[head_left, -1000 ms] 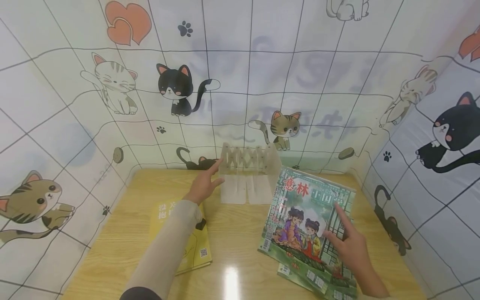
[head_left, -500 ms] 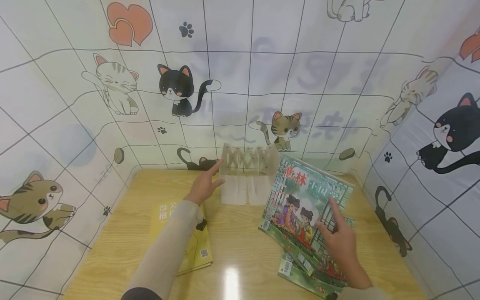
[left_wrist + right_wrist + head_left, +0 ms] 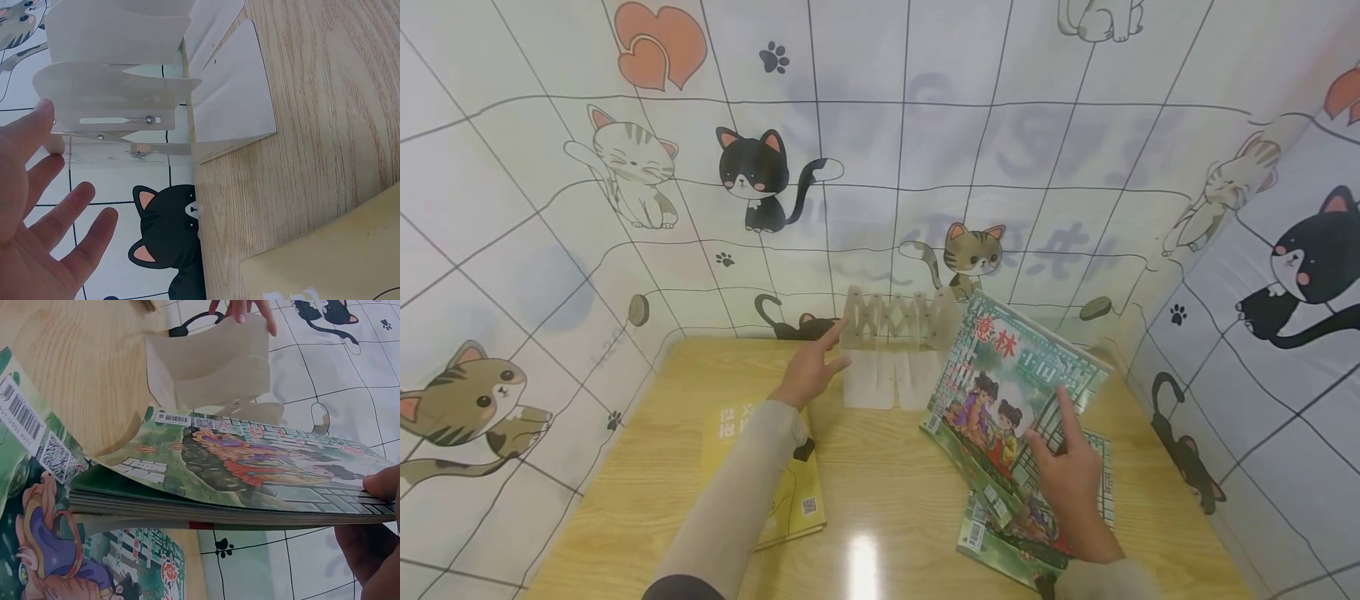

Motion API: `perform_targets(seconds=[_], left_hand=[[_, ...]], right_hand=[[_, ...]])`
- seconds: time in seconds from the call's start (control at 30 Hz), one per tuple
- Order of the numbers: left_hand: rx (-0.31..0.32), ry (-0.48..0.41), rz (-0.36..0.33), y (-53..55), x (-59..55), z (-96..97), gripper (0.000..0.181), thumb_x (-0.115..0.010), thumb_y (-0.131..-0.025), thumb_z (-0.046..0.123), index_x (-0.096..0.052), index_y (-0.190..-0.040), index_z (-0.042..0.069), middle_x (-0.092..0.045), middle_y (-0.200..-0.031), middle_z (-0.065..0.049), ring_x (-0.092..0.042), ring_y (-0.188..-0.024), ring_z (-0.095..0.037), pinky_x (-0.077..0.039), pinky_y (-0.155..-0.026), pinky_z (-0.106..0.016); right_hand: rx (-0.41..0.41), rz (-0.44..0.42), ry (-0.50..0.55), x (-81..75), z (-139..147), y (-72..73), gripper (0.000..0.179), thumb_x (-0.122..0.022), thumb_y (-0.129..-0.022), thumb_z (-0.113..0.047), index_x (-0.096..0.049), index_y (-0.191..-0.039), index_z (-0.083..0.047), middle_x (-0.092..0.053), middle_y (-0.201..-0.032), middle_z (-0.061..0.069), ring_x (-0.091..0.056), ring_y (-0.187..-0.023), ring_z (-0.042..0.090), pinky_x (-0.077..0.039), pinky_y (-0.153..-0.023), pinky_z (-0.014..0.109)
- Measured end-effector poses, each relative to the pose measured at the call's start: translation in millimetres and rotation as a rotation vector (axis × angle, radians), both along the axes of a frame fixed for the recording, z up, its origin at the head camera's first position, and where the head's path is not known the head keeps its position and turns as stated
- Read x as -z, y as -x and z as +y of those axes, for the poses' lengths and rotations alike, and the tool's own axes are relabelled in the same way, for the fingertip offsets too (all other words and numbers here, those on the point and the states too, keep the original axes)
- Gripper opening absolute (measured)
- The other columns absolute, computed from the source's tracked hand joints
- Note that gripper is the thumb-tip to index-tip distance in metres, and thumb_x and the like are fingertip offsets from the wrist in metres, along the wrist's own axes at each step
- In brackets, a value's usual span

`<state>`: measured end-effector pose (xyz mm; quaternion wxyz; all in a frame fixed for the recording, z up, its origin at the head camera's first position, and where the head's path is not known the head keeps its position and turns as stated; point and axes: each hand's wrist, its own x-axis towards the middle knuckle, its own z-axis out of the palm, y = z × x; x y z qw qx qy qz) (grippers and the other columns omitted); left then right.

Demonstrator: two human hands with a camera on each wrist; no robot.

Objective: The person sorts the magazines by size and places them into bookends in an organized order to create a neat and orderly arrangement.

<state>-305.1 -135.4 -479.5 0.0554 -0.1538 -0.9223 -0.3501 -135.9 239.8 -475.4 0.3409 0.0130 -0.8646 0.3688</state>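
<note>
A pale translucent book rack (image 3: 868, 383) with a folding lattice back stands against the far wall. My left hand (image 3: 808, 371) is at its left side, fingers mostly straight and spread, fingertips against the edge of the side plate (image 3: 112, 94). With my right hand (image 3: 1070, 479) I grip a green magazine (image 3: 992, 383) by its right edge, thumb on the cover (image 3: 275, 465) and fingers underneath. The magazine is tilted and raised, its upper left corner close to the rack. A second green magazine (image 3: 1000, 546) lies below it on the table, partly covered.
A yellow book (image 3: 797, 504) lies on the wooden table (image 3: 872, 483) at the left, partly hidden by my left sleeve (image 3: 730, 492). Wall sheeting (image 3: 865, 167) printed with cats and grid lines encloses the table at the back and both sides.
My right hand has lifted the upper magazine and moved it up and slightly left, turning it and uncovering more of the magazine beneath. My left hand stays at the rack.
</note>
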Motion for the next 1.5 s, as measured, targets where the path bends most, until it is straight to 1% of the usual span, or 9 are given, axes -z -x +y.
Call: perform_targets(seconds=[0.17, 0.37, 0.53, 0.63, 0.87, 0.97, 1.33, 1.37, 1.5], left_hand=[[0.001, 0.001, 0.011, -0.1, 0.0, -0.3, 0.074, -0.066, -0.094, 0.027, -0.025, -0.155, 0.035, -0.056, -0.137, -0.011, -0.06, -0.11, -0.035, -0.05, -0.074, -0.047], [-0.002, 0.004, 0.007, -0.7, 1.1, 0.6, 0.074, -0.066, -0.094, 0.025, -0.024, -0.155, 0.035, -0.057, -0.135, -0.01, -0.06, -0.111, -0.035, -0.05, -0.071, -0.046], [-0.008, 0.002, 0.003, -0.1, 0.9, 1.4, 0.074, -0.066, -0.094, 0.028, -0.023, -0.155, 0.037, -0.054, -0.139, -0.008, -0.058, -0.115, -0.035, -0.051, -0.073, -0.046], [-0.009, 0.007, -0.002, 0.5, 1.3, 1.6, 0.074, -0.065, -0.095, 0.03, -0.022, -0.155, 0.039, -0.053, -0.14, -0.006, -0.058, -0.116, -0.033, -0.051, -0.073, -0.045], [-0.016, 0.009, -0.006, -1.8, -0.6, 2.1, 0.074, -0.065, -0.095, 0.03, -0.022, -0.154, 0.04, -0.054, -0.139, -0.005, -0.058, -0.116, -0.03, -0.051, -0.078, -0.047], [-0.023, 0.007, -0.012, -2.7, -1.5, 2.4, 0.075, -0.065, -0.095, 0.029, -0.021, -0.154, 0.043, -0.054, -0.14, -0.005, -0.058, -0.116, -0.03, -0.05, -0.079, -0.047], [-0.013, 0.003, 0.019, -3.3, -0.7, 1.4, 0.076, -0.066, -0.094, 0.028, -0.022, -0.154, 0.04, -0.058, -0.135, -0.008, -0.058, -0.114, -0.031, -0.051, -0.078, -0.047], [-0.012, 0.006, 0.02, -2.8, -0.1, 1.2, 0.076, -0.066, -0.094, 0.028, -0.021, -0.154, 0.041, -0.058, -0.135, -0.008, -0.058, -0.115, -0.031, -0.051, -0.077, -0.047], [-0.006, 0.006, 0.013, -0.7, 0.6, 0.4, 0.076, -0.065, -0.095, 0.03, -0.02, -0.154, 0.042, -0.057, -0.135, -0.007, -0.057, -0.116, -0.028, -0.051, -0.076, -0.045]], right_hand=[[0.012, -0.011, 0.023, -0.2, -6, 6.7, 0.084, -0.075, -0.083, -0.004, -0.033, -0.153, -0.025, -0.028, -0.047, -0.008, -0.022, -0.037, 0.004, -0.025, -0.032, 0.023], [0.039, -0.039, 0.043, 1.0, -13, 15.2, 0.085, -0.073, -0.084, -0.005, -0.031, -0.153, -0.029, -0.028, -0.046, -0.008, -0.022, -0.036, 0.005, -0.025, -0.031, 0.024], [0.044, 0.008, 0.042, 1.5, -19, 24.8, 0.082, -0.073, -0.084, -0.005, -0.034, -0.153, -0.026, -0.027, -0.045, -0.008, -0.019, -0.036, 0.003, -0.025, -0.031, 0.025], [0.04, 0.006, 0.048, 2.7, -23, 30.3, 0.081, -0.072, -0.085, -0.004, -0.033, -0.153, -0.026, -0.028, -0.048, -0.007, -0.017, -0.037, 0.0, -0.025, -0.033, 0.025], [0.053, 0.024, 0.004, 7.4, -33, 43.3, 0.08, -0.072, -0.086, -0.006, -0.033, -0.153, -0.026, -0.026, -0.046, -0.006, -0.014, -0.036, -0.002, -0.024, -0.032, 0.028], [0.057, -0.016, -0.021, 10.1, -36, 48.1, 0.08, -0.071, -0.088, -0.009, -0.029, -0.154, -0.03, -0.028, -0.047, -0.005, -0.015, -0.035, 0.001, -0.026, -0.032, 0.028], [0.041, -0.01, -0.034, 20.1, -46, 61.8, 0.08, -0.068, -0.091, -0.01, -0.025, -0.155, -0.033, -0.041, -0.057, 0.007, -0.019, -0.035, 0.005, -0.028, -0.033, 0.027], [0.039, 0.001, -0.038, 19.8, -47, 62.4, 0.08, -0.068, -0.091, -0.01, -0.025, -0.155, -0.032, -0.047, -0.06, 0.011, -0.019, -0.035, 0.005, -0.028, -0.033, 0.028], [0.042, 0.045, -0.06, 16.7, -48, 62.1, 0.08, -0.069, -0.09, -0.007, -0.028, -0.154, -0.03, -0.055, -0.067, 0.019, -0.019, -0.035, 0.006, -0.027, -0.034, 0.027]])
